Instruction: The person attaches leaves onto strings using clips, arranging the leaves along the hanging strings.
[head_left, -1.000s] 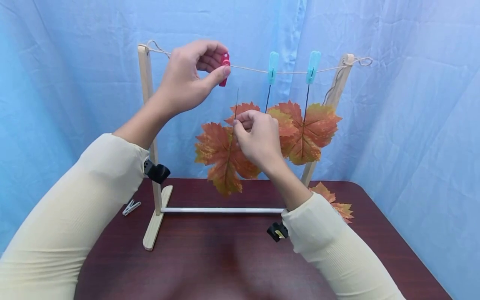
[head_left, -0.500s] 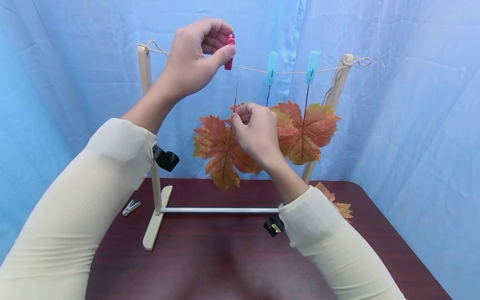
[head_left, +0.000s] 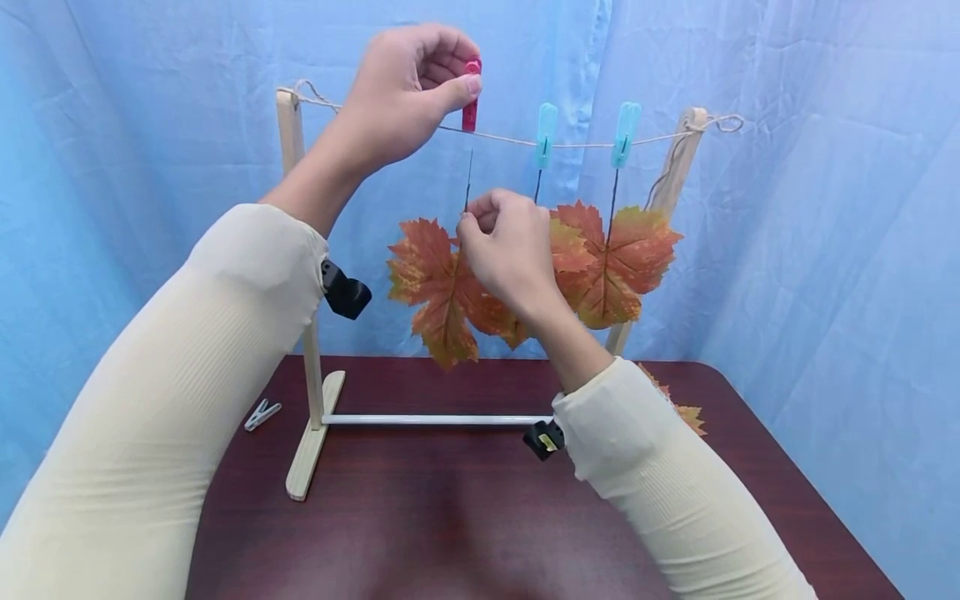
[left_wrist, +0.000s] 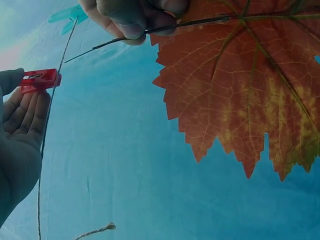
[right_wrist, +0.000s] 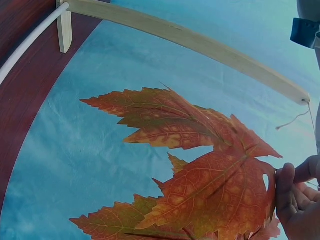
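My left hand (head_left: pixel 408 92) pinches a red clothespin (head_left: pixel 470 104) between thumb and fingers, its lower end right at the string (head_left: pixel 504 138). In the left wrist view the red clothespin (left_wrist: pixel 41 80) overlaps the string. Below it, my right hand (head_left: pixel 510 250) pinches the thin dark stem (head_left: pixel 468 179) of an orange and yellow artificial leaf (head_left: pixel 442 292). The stem's tip points up, just under the red clothespin. In the right wrist view the leaf (right_wrist: pixel 220 185) spreads out from the fingers.
Two turquoise clothespins (head_left: pixel 545 137) on the string hold other leaves (head_left: pixel 611 267) by their stems. Wooden posts (head_left: pixel 291 142) and a white bar (head_left: pixel 442 420) make up the frame. A white clothespin (head_left: pixel 262 414) lies on the dark table (head_left: pixel 360 517); another leaf (head_left: pixel 692 417) lies at the right.
My left hand has risen and shifted right with the red clothespin. My right hand has lifted the leaf, bringing its stem tip closer to the string.
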